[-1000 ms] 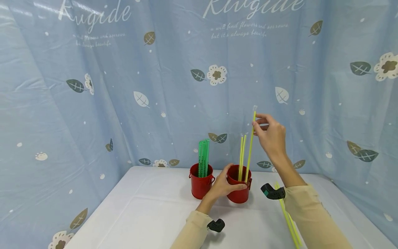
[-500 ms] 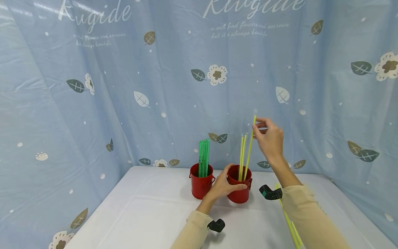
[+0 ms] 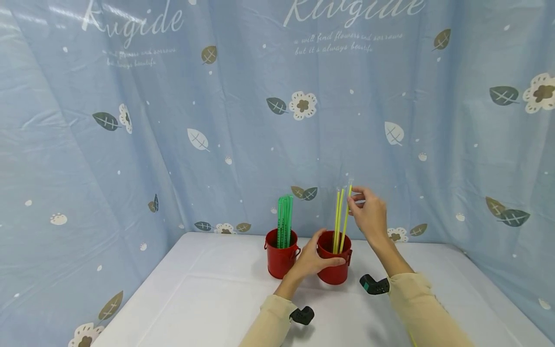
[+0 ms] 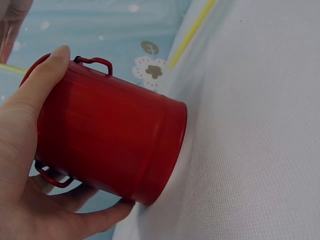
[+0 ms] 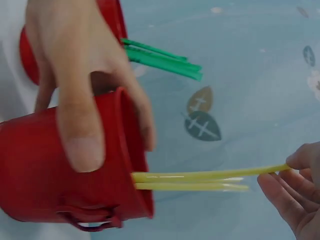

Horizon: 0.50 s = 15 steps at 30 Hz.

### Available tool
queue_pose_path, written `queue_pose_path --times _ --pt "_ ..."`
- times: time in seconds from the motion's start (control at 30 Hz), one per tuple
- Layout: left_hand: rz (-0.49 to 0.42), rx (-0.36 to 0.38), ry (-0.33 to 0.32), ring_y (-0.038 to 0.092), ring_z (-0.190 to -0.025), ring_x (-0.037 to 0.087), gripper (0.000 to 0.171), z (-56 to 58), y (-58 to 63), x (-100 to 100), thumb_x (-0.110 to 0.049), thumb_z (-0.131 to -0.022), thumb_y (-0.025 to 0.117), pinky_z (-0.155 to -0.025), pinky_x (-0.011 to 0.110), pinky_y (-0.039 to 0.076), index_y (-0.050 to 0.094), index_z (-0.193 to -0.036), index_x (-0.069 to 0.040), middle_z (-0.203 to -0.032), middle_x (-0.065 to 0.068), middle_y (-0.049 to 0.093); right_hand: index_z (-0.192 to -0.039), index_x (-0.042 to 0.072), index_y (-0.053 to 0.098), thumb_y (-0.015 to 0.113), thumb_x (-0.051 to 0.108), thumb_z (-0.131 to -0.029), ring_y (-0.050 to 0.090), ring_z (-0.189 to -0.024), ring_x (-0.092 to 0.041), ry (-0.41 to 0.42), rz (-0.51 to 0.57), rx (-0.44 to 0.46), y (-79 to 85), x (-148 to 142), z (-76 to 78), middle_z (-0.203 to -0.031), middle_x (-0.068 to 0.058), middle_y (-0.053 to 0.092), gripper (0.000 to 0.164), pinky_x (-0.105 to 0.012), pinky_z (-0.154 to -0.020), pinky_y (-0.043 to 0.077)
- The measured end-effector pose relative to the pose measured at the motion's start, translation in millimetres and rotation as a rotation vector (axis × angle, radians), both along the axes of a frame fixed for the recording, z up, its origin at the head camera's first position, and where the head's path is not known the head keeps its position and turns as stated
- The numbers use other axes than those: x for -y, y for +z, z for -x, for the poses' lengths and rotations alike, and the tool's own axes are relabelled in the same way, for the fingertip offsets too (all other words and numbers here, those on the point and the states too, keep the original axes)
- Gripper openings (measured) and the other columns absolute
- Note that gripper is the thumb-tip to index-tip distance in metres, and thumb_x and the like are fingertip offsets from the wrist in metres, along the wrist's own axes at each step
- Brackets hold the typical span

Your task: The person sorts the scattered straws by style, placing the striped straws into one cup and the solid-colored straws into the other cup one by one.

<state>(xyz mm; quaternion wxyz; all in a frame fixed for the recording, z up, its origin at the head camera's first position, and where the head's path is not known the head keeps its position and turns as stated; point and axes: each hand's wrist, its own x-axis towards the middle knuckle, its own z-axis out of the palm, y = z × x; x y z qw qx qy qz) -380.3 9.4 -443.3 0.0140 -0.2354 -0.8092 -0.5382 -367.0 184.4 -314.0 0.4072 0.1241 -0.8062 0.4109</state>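
Observation:
My left hand (image 3: 313,259) grips a small red bucket (image 3: 333,274) around its side, thumb near the rim. In the left wrist view that bucket (image 4: 110,135) shows its two small side handles. A few yellow straws (image 3: 336,217) in clear wrappers lean inside it. Above and to the right, my right hand (image 3: 369,212) pinches another yellow straw (image 3: 346,219) near its top between thumb and fingers. The right wrist view shows this straw (image 5: 210,174) running down past the bucket's rim; its lower end is hidden inside.
Left of the gripped bucket stands a second red bucket (image 3: 279,262) filled with green straws (image 3: 284,219). A loose yellow straw (image 4: 192,32) lies on the white table (image 3: 208,289), mostly hidden by my right sleeve in the head view. A blue curtain (image 3: 243,144) hangs behind.
My right hand has come down and slightly left, lowering the yellow straw deeper into the bucket. The left hand and both buckets have stayed in place.

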Motion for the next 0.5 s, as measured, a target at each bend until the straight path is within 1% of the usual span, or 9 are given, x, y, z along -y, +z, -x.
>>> queue_pose_path --times 0.1,0.27,0.5 --pt "-0.002 -0.006 -0.003 0.050 -0.127 0.016 0.095 1.3 -0.2 0 -0.049 -0.077 0.079 -0.094 0.036 0.055 0.027 -0.153 -0.025 -0.141 -0.007 0.051 -0.121 -0.002 0.062 0.066 0.009 -0.093 0.073 -0.074 -0.032 0.010 0.000 0.030 -8.2 -1 2.2 -0.092 -0.021 0.071 0.031 -0.018 -0.054 0.056" --pt "-0.012 -0.003 -0.013 0.051 -0.127 0.015 0.095 2.5 -1.8 -1 -0.047 -0.078 0.079 -0.094 0.035 0.055 0.026 -0.154 -0.024 -0.141 -0.008 0.052 -0.123 -0.001 0.061 0.067 0.012 -0.093 0.074 -0.075 -0.032 0.008 -0.006 0.074 -19.6 -3 2.8 -0.094 -0.022 0.071 0.034 -0.020 -0.054 0.057" --pt "-0.014 -0.003 -0.013 0.051 -0.126 0.014 0.095 3.3 -1.5 -1 -0.047 -0.078 0.080 -0.095 0.035 0.055 0.027 -0.154 -0.024 -0.140 -0.008 0.052 -0.123 -0.001 0.061 0.068 0.012 -0.092 0.074 -0.072 -0.032 -0.009 -0.005 0.073 -24.5 -5 3.4 -0.093 -0.021 0.072 0.034 -0.023 -0.053 0.057"
